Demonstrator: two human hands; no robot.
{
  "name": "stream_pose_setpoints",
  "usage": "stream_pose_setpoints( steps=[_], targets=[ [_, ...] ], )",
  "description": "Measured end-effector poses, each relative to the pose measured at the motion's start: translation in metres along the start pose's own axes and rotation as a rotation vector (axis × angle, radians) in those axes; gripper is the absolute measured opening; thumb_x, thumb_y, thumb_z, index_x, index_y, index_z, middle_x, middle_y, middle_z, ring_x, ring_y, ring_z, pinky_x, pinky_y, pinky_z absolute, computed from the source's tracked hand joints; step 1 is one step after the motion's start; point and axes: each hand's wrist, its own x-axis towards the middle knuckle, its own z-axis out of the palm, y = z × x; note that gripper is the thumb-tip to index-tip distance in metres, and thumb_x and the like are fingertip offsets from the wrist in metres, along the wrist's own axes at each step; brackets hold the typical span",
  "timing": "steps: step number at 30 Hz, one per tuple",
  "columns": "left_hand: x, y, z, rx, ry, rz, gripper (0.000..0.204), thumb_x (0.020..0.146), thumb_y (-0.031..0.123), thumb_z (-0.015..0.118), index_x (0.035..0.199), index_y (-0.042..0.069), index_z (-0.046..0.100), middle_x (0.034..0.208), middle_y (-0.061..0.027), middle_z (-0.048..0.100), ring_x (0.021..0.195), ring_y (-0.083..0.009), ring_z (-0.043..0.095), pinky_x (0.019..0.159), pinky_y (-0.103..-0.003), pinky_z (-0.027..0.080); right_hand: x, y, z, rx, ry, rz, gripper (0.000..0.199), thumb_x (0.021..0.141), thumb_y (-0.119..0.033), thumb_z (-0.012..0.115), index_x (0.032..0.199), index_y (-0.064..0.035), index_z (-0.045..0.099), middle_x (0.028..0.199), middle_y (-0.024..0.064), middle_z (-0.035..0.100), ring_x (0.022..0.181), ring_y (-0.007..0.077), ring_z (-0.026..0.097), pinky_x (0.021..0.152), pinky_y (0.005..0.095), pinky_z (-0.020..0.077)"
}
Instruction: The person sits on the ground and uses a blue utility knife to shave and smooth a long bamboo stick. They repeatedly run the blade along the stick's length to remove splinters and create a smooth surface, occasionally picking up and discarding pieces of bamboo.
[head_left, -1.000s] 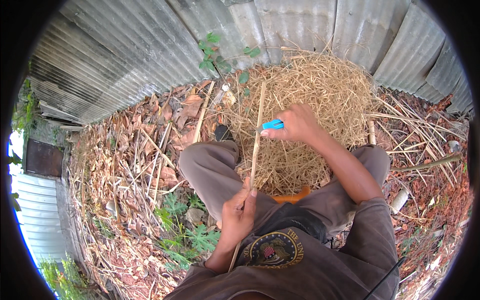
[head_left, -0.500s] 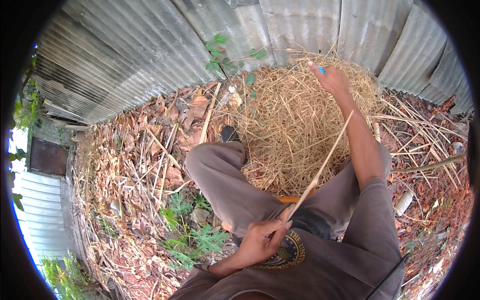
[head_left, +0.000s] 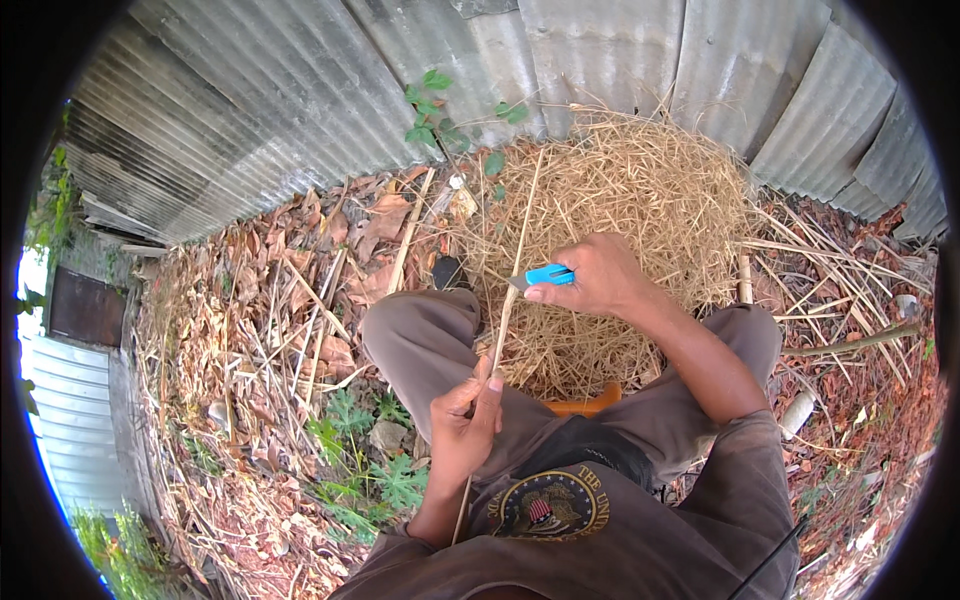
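My left hand (head_left: 463, 425) pinches a long thin bamboo strip (head_left: 510, 290) near its lower part, above my left thigh. The strip runs up and away from me toward the straw pile (head_left: 640, 210). My right hand (head_left: 600, 275) grips a small knife with a blue handle (head_left: 548, 275), its blade end touching the strip about midway along. I sit with knees bent in brown trousers, an orange stool edge (head_left: 585, 405) showing between my legs.
A corrugated metal wall (head_left: 400, 90) curves behind the straw. Dry leaves and loose bamboo sticks (head_left: 300, 310) cover the ground on the left. More split canes (head_left: 830, 260) lie on the right. Green weeds (head_left: 370, 470) grow by my left knee.
My right hand, stretched far out along the strip half a second ago, has come back to the strip's middle with the knife. The strip has swung from slanting right to nearly upright.
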Motion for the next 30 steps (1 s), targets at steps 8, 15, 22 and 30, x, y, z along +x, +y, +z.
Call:
stream_pose_setpoints(
  steps=[8,15,22,30],
  targets=[
    [-0.006,-0.007,0.004,0.235,-0.009,-0.007,0.023,0.093,0.004,0.057,0.112,-0.009,0.062,0.089,-0.0099,0.068,0.08,-0.0051,0.056,0.072,-0.021,0.047,0.016,0.011,-0.005,-0.151,0.055,0.02,0.076,0.074,-0.08,0.05,0.053,-0.0079,0.06,0.044,0.0089,0.051,0.044,0.0269,0.056,0.046,0.0409,0.044],
    [-0.032,-0.003,0.017,0.159,-0.175,0.035,0.027,0.093,0.005,0.058,0.119,-0.004,0.061,0.11,-0.014,0.068,0.093,-0.0049,0.056,0.079,-0.021,0.047,0.048,0.117,-0.042,-0.123,0.283,0.687,0.083,0.077,-0.083,0.041,0.049,-0.0061,0.054,0.044,0.0074,0.046,0.047,0.0235,0.052,0.049,0.0412,0.0406],
    [-0.008,-0.021,0.003,-0.298,-0.312,-0.087,0.033,0.101,0.017,0.045,0.129,0.001,0.054,0.057,0.0006,0.052,0.043,-0.0039,0.042,0.045,-0.019,0.034,0.025,0.08,-0.04,0.087,0.208,0.501,0.083,0.079,-0.082,0.038,0.052,-0.0062,0.054,0.043,0.0046,0.043,0.044,0.0205,0.048,0.045,0.0383,0.0379],
    [0.01,-0.011,0.0,-0.665,-0.327,-0.175,0.032,0.104,0.023,0.038,0.123,0.002,0.053,0.047,0.0033,0.035,0.036,-0.0055,0.028,0.044,-0.023,0.026,-0.008,0.004,0.0,0.038,0.029,-0.064,0.072,0.079,-0.075,0.05,0.059,-0.0073,0.063,0.047,0.0108,0.053,0.048,0.0306,0.058,0.048,0.0421,0.044]
  ],
)
